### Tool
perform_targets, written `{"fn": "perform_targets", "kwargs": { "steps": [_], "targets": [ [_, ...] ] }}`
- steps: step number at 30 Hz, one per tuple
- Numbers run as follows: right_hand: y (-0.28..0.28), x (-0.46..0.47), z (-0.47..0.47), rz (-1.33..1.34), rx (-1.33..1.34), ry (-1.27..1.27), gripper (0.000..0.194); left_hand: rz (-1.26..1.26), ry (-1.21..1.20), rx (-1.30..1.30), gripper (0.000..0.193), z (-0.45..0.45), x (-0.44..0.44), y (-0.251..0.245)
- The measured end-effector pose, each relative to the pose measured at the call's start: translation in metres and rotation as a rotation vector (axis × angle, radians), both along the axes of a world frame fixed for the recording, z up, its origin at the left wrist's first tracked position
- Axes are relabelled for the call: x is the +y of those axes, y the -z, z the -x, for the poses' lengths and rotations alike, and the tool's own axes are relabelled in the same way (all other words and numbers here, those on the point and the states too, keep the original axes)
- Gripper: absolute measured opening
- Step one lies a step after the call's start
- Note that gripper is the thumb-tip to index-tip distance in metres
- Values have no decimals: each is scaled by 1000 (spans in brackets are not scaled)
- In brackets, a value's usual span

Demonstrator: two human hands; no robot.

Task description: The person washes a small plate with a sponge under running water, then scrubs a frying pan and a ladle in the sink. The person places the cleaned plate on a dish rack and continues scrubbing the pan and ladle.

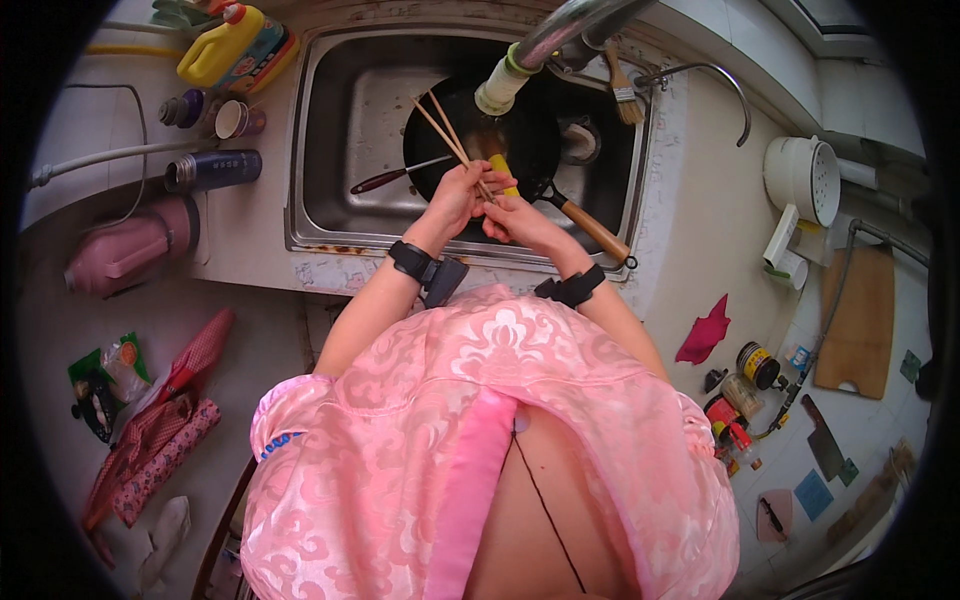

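Note:
Both my hands meet over the near side of a dark wok (442,112) in a steel sink (330,202). My left hand (461,193) is closed around a pair of wooden chopsticks (442,127), whose tips point up and to the left. A yellow sponge or cloth (504,172) shows beside its fingers; which hand bears it, I cannot tell. My right hand (521,219) has its fingertips at the lower ends of the chopsticks. The wok's wooden handle (596,231) slants over the sink's near right edge. A utensil with a dark red handle (379,180) leans on the wok's left rim.
A faucet (499,84) hangs over the wok. Behind the wok's right side is a small bowl (579,142). A brush (624,94) lies at the sink's back right corner. Left stand a yellow detergent bottle (232,49), a paper cup (231,120) and a blue flask (217,171).

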State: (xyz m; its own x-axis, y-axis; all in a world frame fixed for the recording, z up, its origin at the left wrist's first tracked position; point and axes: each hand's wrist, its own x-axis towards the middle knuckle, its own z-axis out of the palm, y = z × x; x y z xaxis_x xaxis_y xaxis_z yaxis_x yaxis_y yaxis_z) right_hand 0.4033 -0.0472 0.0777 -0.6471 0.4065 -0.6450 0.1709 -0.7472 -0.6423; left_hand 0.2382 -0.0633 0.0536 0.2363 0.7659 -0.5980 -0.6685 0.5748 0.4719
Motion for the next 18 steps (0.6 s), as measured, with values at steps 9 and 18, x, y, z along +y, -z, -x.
{"fn": "perform_targets", "kwargs": {
  "steps": [9, 18],
  "targets": [
    [113, 114, -91, -1107, -1312, 186, 41, 167, 44, 203, 26, 9, -3, 3],
    [62, 66, -52, -679, -658, 549, 32, 194, 158, 69, 27, -7, -7, -14]
  ]
}}
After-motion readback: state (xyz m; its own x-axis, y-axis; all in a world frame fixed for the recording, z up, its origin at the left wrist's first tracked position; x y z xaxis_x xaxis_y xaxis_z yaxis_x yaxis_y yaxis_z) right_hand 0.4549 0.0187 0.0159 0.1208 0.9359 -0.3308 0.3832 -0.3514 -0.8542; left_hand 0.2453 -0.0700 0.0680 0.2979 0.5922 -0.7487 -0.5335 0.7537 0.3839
